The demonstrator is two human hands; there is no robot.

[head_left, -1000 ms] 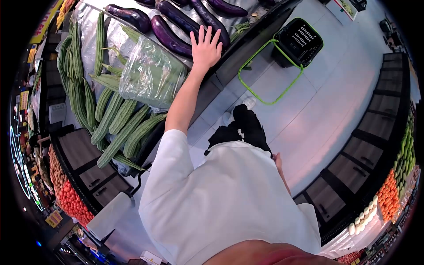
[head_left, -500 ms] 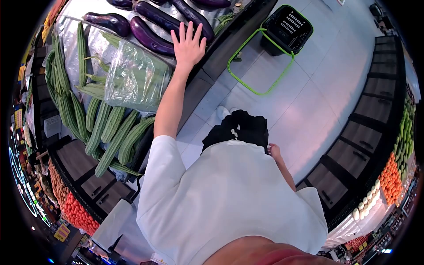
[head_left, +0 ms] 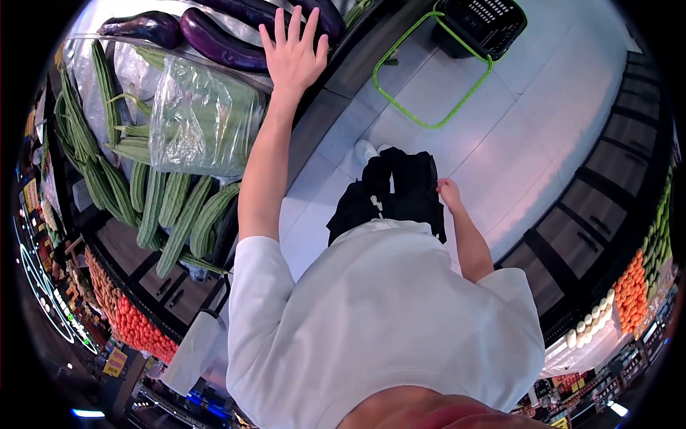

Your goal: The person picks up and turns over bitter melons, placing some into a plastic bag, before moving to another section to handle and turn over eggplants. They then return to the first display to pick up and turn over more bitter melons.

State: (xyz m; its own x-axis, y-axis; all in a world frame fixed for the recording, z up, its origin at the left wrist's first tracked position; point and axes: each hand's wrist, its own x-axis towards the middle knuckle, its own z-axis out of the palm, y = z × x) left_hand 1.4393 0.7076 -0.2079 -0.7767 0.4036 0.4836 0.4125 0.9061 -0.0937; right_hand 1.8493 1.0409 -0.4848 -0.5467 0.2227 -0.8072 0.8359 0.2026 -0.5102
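My left hand [head_left: 294,60] reaches over the produce display with its fingers spread, and nothing is in it. Its fingertips overlap a dark purple eggplant [head_left: 250,12], and another eggplant [head_left: 220,44] lies just left of the palm. Below the wrist, a clear plastic bag [head_left: 207,118] covers some green ridged gourds. More ridged gourds [head_left: 161,207] lie in a row below and left of the bag. My right hand [head_left: 448,193] hangs low beside the black trousers [head_left: 411,182], its fingers curled together and nothing showing in them.
On the tiled floor stands a black shopping basket [head_left: 486,28] with its green handle [head_left: 411,111] folded out. Dark cabinets [head_left: 572,236] curve along the right, with carrots [head_left: 632,293] and white vegetables [head_left: 592,322] above them. Red produce [head_left: 143,329] and a plastic bag roll [head_left: 193,350] are at lower left.
The view has shifted, so the eggplants and basket sit higher in it. My left hand stays spread over the eggplants. More of my right hand and forearm shows beside the trousers.
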